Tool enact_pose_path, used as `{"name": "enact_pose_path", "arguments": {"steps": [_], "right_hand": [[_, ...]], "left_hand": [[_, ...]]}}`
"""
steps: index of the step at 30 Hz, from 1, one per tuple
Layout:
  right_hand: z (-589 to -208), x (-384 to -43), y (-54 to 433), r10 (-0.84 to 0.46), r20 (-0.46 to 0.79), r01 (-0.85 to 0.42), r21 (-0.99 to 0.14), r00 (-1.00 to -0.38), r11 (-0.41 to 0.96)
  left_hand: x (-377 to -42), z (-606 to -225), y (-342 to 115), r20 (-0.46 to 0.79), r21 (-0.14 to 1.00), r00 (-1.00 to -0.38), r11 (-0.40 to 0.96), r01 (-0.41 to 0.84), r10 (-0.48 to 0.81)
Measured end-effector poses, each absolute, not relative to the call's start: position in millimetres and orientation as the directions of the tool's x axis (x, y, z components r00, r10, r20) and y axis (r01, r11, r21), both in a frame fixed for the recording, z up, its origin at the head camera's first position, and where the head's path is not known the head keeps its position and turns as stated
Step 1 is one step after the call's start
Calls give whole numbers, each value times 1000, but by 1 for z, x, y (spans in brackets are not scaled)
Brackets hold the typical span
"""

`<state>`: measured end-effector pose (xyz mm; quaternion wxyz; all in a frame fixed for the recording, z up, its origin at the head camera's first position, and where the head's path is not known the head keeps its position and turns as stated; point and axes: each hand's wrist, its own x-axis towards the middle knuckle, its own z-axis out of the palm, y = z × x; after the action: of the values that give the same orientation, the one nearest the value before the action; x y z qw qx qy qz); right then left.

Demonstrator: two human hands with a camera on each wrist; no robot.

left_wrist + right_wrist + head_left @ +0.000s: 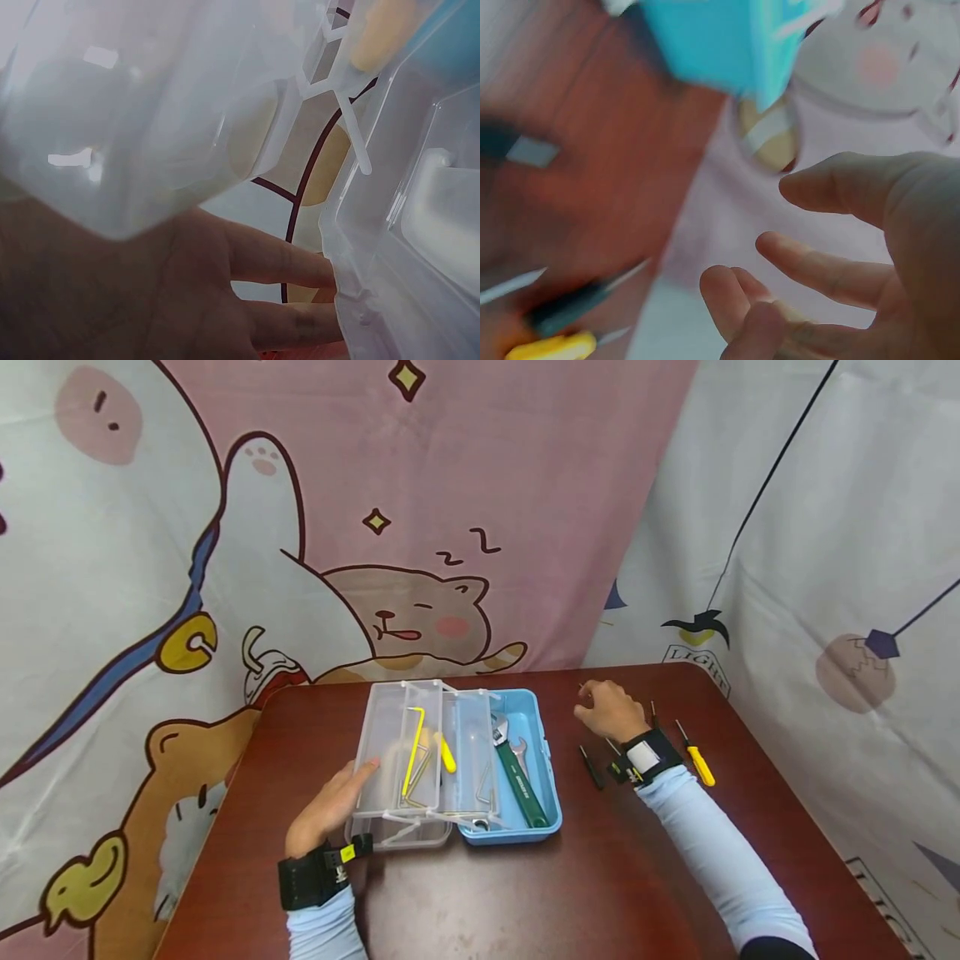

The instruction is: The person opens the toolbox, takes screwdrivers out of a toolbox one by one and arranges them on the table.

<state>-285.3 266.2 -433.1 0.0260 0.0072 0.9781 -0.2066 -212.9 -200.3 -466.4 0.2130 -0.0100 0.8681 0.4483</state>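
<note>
A blue toolbox (551,777) stands with its clear lid (423,837) folded back and its clear trays (384,710) raised to the left. My left hand (330,806) touches the left side of the trays and lid, fingers straight in the left wrist view. Hex keys, one a yellow hex key (414,752), lie in a tray. The blue base holds a green-handled adjustable wrench (520,781) and a small wrench (521,750). My right hand (615,708) hovers right of the box, fingers spread and holding nothing in the right wrist view.
A yellow screwdriver (702,766) and a black screwdriver (592,768) lie on the brown table (480,902), with more tools partly hidden by the right wrist. A printed cloth (540,527) hangs behind the table.
</note>
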Motion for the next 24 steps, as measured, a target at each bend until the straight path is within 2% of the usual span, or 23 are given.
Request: {"name": "enact_pose_path", "arguments": {"steps": [8, 18, 24], "right_hand": [[-406, -269, 196, -151, 10, -140, -433, -988, 890], [-402, -269, 120, -390, -33, -342, -418, -920, 842], [-408, -278, 84, -442, -125, -371, -374, -888, 850]], "left_hand": [[-212, -469, -200, -405, 771, -900, 589, -241, 163], [-213, -468, -199, -390, 782, -906, 579, -231, 165], [-210, -467, -201, -378, 783, -912, 581, -223, 159]]}}
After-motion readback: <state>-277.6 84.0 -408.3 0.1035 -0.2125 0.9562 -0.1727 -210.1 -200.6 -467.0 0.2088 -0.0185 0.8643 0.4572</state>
